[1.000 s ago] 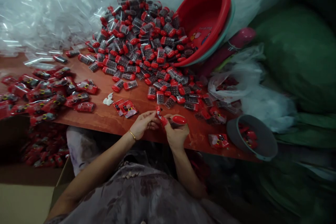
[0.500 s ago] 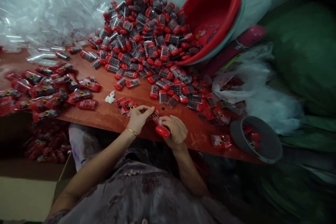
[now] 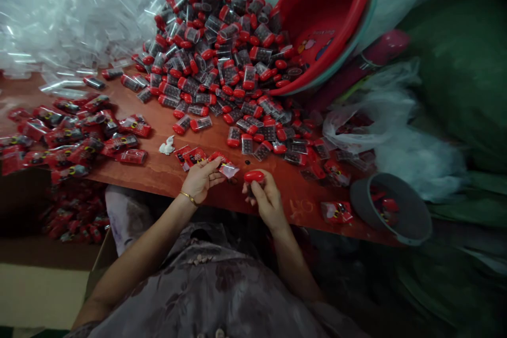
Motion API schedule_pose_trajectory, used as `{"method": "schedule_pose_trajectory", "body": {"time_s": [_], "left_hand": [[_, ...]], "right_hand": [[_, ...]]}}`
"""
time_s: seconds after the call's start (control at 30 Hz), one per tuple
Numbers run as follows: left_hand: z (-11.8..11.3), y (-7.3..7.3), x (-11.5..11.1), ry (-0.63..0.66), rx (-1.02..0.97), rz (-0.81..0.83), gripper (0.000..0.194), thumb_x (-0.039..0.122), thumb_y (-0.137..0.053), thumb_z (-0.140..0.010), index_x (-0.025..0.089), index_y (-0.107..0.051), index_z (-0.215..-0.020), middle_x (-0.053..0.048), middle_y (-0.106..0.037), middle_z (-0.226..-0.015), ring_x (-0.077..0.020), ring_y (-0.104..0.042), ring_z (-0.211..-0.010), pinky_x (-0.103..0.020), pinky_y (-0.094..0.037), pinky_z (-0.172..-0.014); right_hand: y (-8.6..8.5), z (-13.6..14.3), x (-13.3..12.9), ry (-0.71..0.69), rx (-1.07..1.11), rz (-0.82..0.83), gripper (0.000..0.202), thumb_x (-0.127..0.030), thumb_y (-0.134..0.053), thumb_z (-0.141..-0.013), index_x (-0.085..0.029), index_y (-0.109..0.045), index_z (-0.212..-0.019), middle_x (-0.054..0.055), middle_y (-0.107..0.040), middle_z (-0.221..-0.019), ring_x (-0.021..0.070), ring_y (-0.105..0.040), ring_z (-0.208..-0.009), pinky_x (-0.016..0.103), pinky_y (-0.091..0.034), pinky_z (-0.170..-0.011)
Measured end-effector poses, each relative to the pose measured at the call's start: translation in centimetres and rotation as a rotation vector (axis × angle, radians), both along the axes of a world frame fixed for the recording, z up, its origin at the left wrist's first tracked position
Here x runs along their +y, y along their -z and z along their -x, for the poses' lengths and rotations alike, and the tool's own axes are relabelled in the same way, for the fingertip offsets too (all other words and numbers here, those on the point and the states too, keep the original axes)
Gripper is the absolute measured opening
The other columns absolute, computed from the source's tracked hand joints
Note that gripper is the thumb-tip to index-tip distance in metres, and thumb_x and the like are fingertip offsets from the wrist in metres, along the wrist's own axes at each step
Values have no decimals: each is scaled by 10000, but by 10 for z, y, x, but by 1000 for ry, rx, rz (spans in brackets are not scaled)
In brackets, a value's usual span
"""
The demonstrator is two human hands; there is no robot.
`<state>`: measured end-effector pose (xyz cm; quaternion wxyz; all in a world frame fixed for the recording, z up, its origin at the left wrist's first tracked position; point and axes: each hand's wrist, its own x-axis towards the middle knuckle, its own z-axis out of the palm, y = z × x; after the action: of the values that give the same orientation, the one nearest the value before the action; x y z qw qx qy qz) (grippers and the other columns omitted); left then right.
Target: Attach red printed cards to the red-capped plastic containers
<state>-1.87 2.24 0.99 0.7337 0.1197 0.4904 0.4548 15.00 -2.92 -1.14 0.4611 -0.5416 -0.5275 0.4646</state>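
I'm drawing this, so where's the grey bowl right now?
In the head view, the grey bowl is at the right end of the table, right of the right hand, beside a red packet.

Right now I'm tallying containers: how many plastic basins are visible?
3: a red basin at the back, a teal basin behind it, a grey basin at front right. Others may be hidden.

Held cap (image 3: 254, 176) glossy plastic; basin (image 3: 317, 10) smooth plastic; bracelet (image 3: 189, 198) shiny metal; shirt (image 3: 222, 296) cloth.
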Motion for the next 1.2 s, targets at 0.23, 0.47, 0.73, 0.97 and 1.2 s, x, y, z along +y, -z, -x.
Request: {"method": "schedule_pose_trajectory", "body": {"time_s": [0.23,0.47,0.73,0.97,1.2], "left_hand": [[1,0,-7,34,26,-93,310,305,-817,-544,154,-648,-756,-5,-688,-689,-96,-607,-557,-232,-490,-597],[2,-1,-16,47,84,-212,355,329,-838,-492,135,-698,-754,-21,-692,-700,-121,-610,-615,-239,-491,-589],[-2,-1,-20,71,139,-223,373,378,-838,-494,143,-697,-747,-15,-692,-711,-119,-613,-614,-242,-502,-594],[-10,-5,-25,108,106,-241,435,413,-853,-423,138,-700,-724,-16,-700,-700,-118,-607,-600,-250,-504,-625],[-13,5,-28,129,139,-240,421,448,-828,-477,121,-700,-708,-38,-702,-694,-125,-608,-604,-259,-489,-651]], "right_hand": [[-19,-1,-11,-234,145,268,331,-487,-538,-824,-186,-578,-956,-38,-602,-584,48,-418,-360,155,-307,-333],[-21,0,-4,-288,199,352,308,-467,-612,-757,-159,-625,-774,-28,-619,-507,28,-356,-287,143,-237,-287],[-12,0,-1,-178,135,269,291,-443,-633,-747,-156,-649,-791,-41,-593,-487,25,-355,-293,145,-237,-300],[-12,2,-2,-131,68,187,308,-455,-627,-755,-154,-655,-815,-28,-601,-507,38,-382,-313,162,-275,-315],[-11,10,0,-107,56,132,326,-475,-603,-773,-164,-637,-866,-22,-623,-557,43,-395,-345,172,-299,-346]]}}
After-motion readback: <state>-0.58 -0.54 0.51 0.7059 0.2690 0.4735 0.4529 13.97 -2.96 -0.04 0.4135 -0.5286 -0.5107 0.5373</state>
